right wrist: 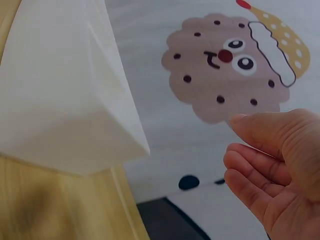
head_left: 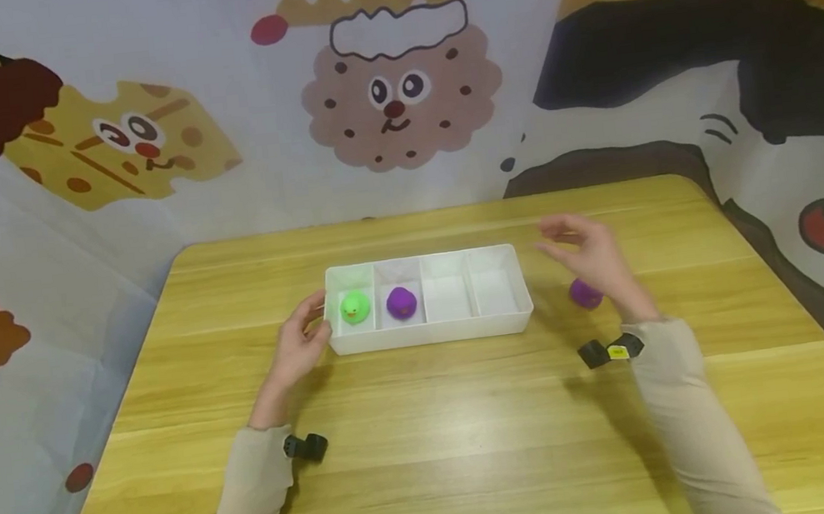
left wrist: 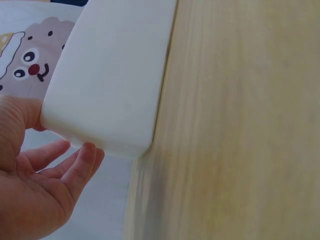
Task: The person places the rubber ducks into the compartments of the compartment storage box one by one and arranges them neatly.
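A white tray (head_left: 431, 333) with a row of compartments sits on the table. Its leftmost compartment holds a green ball-like toy (head_left: 354, 306) with a small face; a purple one (head_left: 402, 302) lies in the compartment beside it. My left hand (head_left: 300, 346) touches the tray's left end with relaxed fingers, and the thumb tip is hidden at the corner in the left wrist view. Off the tray's right end hovers my right hand (head_left: 587, 254), its fingers loosely bent and apart from the thumb, holding nothing. Another purple toy (head_left: 583, 294) lies on the table, partly covered by that hand.
The wooden table (head_left: 432, 447) runs up to a hanging cloth (head_left: 249, 73) printed with cartoon biscuits. Black wrist devices sit on both sleeves, the left one (head_left: 307, 447) near the table surface. The tray's two right compartments show bare white floors.
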{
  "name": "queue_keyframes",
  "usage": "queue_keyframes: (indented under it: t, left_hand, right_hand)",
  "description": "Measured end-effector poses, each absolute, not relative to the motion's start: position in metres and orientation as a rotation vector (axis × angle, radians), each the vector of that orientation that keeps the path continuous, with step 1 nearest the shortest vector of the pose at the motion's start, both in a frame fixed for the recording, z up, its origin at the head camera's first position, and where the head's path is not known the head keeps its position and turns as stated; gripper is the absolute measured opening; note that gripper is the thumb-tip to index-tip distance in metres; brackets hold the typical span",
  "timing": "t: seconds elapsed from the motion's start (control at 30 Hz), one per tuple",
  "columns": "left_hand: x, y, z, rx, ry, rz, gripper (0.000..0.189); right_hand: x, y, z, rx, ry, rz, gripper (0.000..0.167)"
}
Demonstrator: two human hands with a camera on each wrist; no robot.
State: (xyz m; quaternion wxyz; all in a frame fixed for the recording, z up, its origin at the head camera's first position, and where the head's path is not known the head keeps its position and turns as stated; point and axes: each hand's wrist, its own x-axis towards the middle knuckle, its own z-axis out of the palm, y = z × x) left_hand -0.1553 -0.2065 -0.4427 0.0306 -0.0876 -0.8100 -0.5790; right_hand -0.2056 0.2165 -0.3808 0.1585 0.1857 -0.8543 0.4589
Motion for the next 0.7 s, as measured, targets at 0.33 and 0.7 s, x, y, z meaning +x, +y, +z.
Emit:
queue_keyframes:
  t: [0.33, 0.7]
  left_hand:
    - [-0.156, -0.207, -0.444, -0.274, -2.479, -1.81, 0.048]
    - [-0.144, -0.197, -0.416, -0.253, -2.511, -1.797, 0.048]
  right_hand:
    - [-0.186, 0.234, -0.375, 0.442, -2.497, 1.273, 0.026]
    - [-0.192, 0.271, -0.416, 0.292, -2.61, 1.331, 0.027]
